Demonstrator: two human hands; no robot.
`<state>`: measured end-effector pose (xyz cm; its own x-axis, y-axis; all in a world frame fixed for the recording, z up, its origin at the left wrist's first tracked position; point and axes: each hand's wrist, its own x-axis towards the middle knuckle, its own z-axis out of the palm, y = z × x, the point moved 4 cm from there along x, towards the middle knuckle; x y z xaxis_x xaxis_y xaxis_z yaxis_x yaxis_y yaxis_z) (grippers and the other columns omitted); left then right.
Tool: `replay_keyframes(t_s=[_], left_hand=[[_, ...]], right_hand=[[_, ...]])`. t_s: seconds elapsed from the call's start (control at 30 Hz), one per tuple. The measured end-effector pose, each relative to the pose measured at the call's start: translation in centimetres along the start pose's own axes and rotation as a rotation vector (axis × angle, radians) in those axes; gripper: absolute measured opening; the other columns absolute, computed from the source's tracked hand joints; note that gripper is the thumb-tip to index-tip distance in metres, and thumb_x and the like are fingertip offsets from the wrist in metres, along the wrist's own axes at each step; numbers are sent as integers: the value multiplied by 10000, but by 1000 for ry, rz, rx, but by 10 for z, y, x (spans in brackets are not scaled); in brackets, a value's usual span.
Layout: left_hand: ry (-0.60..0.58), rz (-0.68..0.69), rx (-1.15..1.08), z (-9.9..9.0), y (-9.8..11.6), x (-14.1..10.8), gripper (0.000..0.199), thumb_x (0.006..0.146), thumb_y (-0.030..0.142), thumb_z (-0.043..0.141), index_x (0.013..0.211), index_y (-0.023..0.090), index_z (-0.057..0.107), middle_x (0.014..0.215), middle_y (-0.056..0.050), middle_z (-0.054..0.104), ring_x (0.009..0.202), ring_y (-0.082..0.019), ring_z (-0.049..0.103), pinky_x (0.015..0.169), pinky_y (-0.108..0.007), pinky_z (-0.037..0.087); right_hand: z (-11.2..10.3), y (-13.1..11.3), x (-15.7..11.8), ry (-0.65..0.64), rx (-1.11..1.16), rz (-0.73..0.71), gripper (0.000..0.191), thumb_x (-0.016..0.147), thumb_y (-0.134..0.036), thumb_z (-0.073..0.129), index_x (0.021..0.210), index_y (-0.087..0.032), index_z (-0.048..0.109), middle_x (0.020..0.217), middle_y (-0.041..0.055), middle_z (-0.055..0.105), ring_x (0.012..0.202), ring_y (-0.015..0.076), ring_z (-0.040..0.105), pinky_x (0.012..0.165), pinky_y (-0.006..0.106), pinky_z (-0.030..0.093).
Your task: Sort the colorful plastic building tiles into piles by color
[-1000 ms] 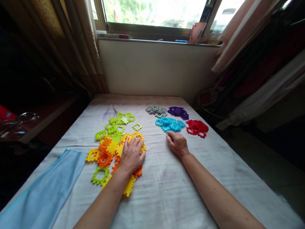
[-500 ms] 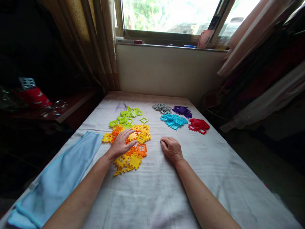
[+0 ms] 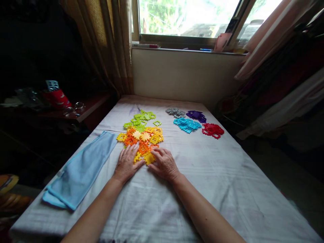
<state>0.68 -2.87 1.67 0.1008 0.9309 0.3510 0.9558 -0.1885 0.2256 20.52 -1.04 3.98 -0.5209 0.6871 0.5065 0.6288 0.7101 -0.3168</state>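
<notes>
My left hand lies with fingers spread at the lower left edge of a pile of orange pieces and yellow pieces. Against the pile's lower right edge rests my right hand, fingers apart, partly over an orange piece. Neither hand holds a piece. Light green pieces adjoin the pile's far side. Farther right are separate heaps of grey, purple, light blue and red pieces.
A folded blue cloth lies on the left of the white-covered table. Left of it, a dark side table holds a red container and glasses. A window and curtain are beyond.
My left hand has moved off the top of the pile to its near left edge. My right hand has moved left to the pile and opened. The nearest yellow pieces are pushed closer in.
</notes>
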Motion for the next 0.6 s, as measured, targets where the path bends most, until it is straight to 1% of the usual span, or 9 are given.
replay_keyframes(t_s=[0.1, 0.2, 0.27, 0.33, 0.4, 0.47, 0.53, 0.6], left_hand=[[32, 34, -10, -2, 1, 0, 650, 866, 597, 564, 1385, 209, 514, 1484, -141, 507, 1393, -317, 434, 1168, -532, 312], [64, 57, -23, -6, 1, -2, 648, 841, 609, 591, 1345, 205, 544, 1469, -147, 520, 1386, -324, 442, 1176, -536, 304], [79, 67, -36, -9, 0, -4, 626, 831, 604, 603, 1316, 211, 561, 1464, -145, 525, 1386, -322, 444, 1177, -533, 305], [82, 72, -49, -11, -1, -5, 598, 827, 590, 608, 1294, 217, 570, 1464, -139, 525, 1384, -320, 446, 1172, -535, 316], [69, 78, -57, -12, -1, -6, 569, 821, 573, 615, 1261, 213, 583, 1463, -142, 525, 1382, -321, 448, 1166, -540, 325], [52, 85, -58, -13, 0, -6, 522, 814, 548, 622, 1210, 208, 603, 1460, -144, 527, 1381, -320, 448, 1167, -539, 323], [44, 82, -53, -13, 0, -7, 479, 808, 526, 626, 1167, 209, 615, 1454, -139, 534, 1376, -315, 454, 1171, -533, 318], [44, 67, -42, -14, 0, -8, 458, 806, 514, 623, 1147, 209, 618, 1447, -134, 541, 1369, -311, 463, 1172, -526, 317]], right_hand=[[2, 0, 2, -57, -33, 8, 539, 773, -455, 759, 1227, -193, 632, 1268, 128, 656, 1148, 303, 576, 974, 452, 456], [2, -2, 3, -70, -50, 8, 426, 836, -418, 706, 1196, -197, 647, 1213, 108, 688, 1101, 280, 595, 961, 428, 452], [2, -2, 3, -56, -59, 4, 372, 863, -395, 679, 1179, -199, 656, 1186, 103, 700, 1076, 266, 603, 947, 411, 451], [1, -1, 3, -28, -60, -1, 365, 868, -385, 673, 1182, -200, 659, 1193, 102, 700, 1078, 256, 603, 945, 394, 444], [-3, 6, 2, 19, -61, 32, 372, 867, -369, 672, 1197, -196, 660, 1208, 102, 696, 1094, 248, 599, 957, 377, 431], [-10, 21, -1, 78, -83, 153, 378, 865, -346, 669, 1209, -189, 662, 1209, 105, 695, 1098, 242, 597, 968, 368, 417], [-21, 42, -9, 119, -129, 343, 360, 867, -328, 663, 1198, -185, 673, 1187, 108, 702, 1081, 243, 601, 953, 366, 412], [-33, 64, -19, 129, -185, 523, 338, 873, -326, 655, 1178, -184, 684, 1164, 111, 708, 1058, 247, 604, 921, 365, 410]])
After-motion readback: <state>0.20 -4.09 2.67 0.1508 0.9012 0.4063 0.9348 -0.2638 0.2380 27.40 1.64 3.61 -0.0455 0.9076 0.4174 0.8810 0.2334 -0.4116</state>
